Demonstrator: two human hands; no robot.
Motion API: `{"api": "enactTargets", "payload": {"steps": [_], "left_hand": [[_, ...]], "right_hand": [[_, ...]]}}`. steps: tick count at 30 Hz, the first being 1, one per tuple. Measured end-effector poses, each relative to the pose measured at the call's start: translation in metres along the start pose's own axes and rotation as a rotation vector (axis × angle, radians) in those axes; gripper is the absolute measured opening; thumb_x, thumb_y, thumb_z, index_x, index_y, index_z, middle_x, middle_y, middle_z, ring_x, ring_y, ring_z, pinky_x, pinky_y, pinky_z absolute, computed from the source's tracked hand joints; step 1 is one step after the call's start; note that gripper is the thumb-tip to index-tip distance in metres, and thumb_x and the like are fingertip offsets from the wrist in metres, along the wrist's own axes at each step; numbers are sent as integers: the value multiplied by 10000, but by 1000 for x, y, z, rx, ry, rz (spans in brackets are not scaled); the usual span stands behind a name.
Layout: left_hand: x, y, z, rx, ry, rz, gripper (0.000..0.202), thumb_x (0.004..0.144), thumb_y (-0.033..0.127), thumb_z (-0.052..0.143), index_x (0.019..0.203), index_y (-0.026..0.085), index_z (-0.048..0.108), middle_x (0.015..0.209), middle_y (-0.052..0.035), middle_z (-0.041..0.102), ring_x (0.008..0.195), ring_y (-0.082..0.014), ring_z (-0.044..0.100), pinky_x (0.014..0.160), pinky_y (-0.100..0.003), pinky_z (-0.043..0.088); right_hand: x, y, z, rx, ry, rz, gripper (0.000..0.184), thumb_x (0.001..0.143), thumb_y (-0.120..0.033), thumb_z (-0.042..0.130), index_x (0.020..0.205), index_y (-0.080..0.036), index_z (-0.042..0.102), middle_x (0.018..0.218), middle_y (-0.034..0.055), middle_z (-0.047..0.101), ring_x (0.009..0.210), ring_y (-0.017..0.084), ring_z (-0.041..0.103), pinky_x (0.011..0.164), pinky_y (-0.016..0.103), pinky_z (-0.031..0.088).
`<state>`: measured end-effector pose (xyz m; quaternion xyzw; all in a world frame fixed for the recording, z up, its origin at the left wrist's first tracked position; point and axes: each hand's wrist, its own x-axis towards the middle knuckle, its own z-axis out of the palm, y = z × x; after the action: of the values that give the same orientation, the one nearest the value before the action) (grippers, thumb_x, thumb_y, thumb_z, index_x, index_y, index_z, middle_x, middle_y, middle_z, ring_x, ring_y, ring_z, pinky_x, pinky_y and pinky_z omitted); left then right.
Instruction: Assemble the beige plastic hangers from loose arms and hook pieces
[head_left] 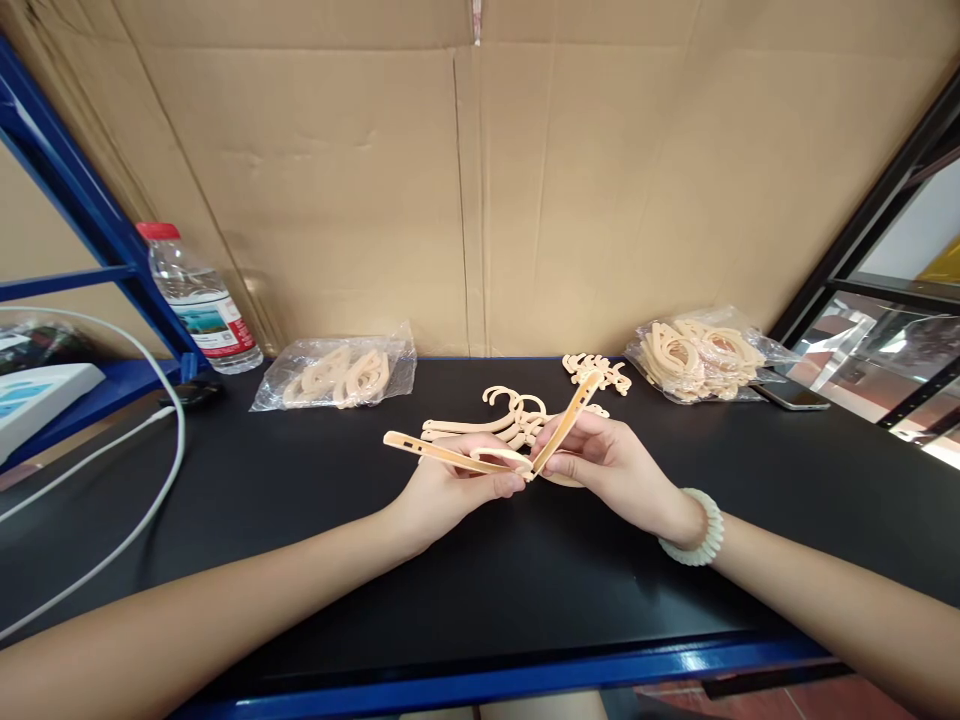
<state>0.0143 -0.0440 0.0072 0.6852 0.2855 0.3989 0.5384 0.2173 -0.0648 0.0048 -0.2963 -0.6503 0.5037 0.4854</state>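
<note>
Between my hands is a beige plastic folding hanger (442, 453), its two arms spread in a wide V with the joint at the bottom. My left hand (456, 492) grips the left arm close to the joint, thumb on the near side. With thumb and fingers, my right hand (611, 465) pinches the right arm (568, 420), which slants up and away. The hanger's curved hook lies near my left fingers. Just behind my hands, more beige hangers (469, 427) lie in a loose pile, partly hidden by them.
A clear bag of beige parts (337, 375) lies back left, another bag (694, 355) back right beside a phone (793, 392). Small beige pieces (596, 368) sit between. A water bottle (206, 305) and a white cable (180, 430) are at left. Cardboard (337, 180) walls the back.
</note>
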Motion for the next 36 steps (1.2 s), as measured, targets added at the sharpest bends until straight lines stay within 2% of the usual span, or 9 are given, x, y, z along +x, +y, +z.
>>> {"api": "enactTargets", "payload": {"steps": [11, 20, 29, 36], "left_hand": [[1, -2, 0, -39, -10, -32, 48, 711, 175, 752, 757, 163, 747, 729, -32, 703, 647, -148, 630, 628, -259, 529], [0, -4, -1, -33, -7, -76, 76, 688, 161, 773, 756, 149, 741, 725, -24, 711, 664, -149, 648, 649, -255, 540], [1, -2, -2, 23, -4, 33, 74, 680, 140, 786, 739, 180, 768, 730, -9, 716, 677, -149, 663, 641, -238, 543], [-2, 2, 3, 31, 56, 21, 57, 681, 151, 783, 715, 195, 770, 720, -5, 724, 693, -159, 671, 673, -254, 554]], "right_hand": [[-1, 3, -2, 34, 9, 0, 171, 841, -287, 707, 974, -210, 629, 1014, 49, 695, 936, 185, 680, 859, 352, 568], [1, 1, -1, 56, -8, -25, 142, 848, -259, 702, 967, -210, 643, 946, 34, 704, 845, 155, 680, 759, 295, 582], [-1, 0, 3, 84, -29, 17, 163, 825, -281, 732, 940, -195, 656, 894, 35, 710, 777, 150, 677, 736, 307, 592], [-2, -3, 6, 60, 6, 22, 135, 821, -261, 729, 925, -190, 678, 856, 26, 713, 786, 156, 687, 741, 302, 606]]}}
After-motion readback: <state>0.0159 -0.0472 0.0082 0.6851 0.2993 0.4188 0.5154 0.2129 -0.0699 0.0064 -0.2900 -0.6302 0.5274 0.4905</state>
